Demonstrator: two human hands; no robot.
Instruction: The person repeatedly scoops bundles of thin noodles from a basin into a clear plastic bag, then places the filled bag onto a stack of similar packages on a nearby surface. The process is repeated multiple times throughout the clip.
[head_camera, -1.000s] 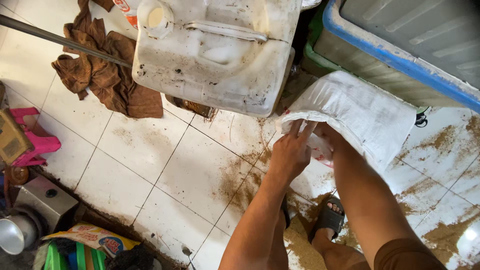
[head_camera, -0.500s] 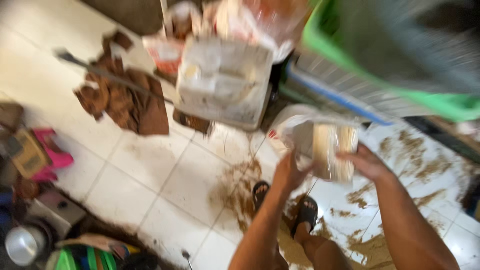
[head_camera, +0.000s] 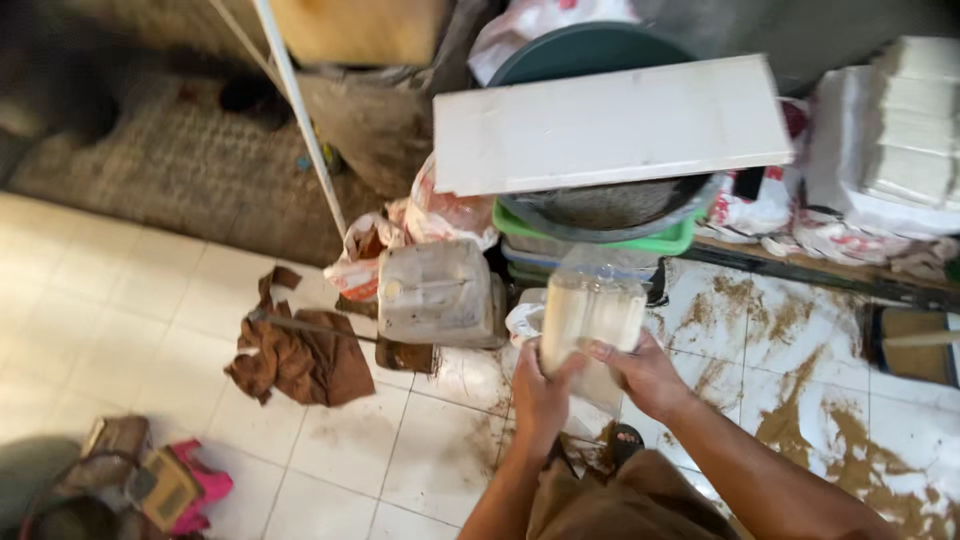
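Above the dust-strewn tiled floor (head_camera: 330, 440), left hand (head_camera: 540, 395) and right hand (head_camera: 645, 375) are both grasping a clear packet of pale sticks (head_camera: 590, 320), ideally supporting its base evenly while lifting it upright before the jerrycan (head_camera: 440, 295).

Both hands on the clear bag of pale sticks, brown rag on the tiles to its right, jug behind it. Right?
One slip: the brown rag lies to the left of the bag, not the right, as the head view shows. The rest holds: the left hand and right hand both grip the clear bag of pale sticks, and the jug stands on the tiles behind it.
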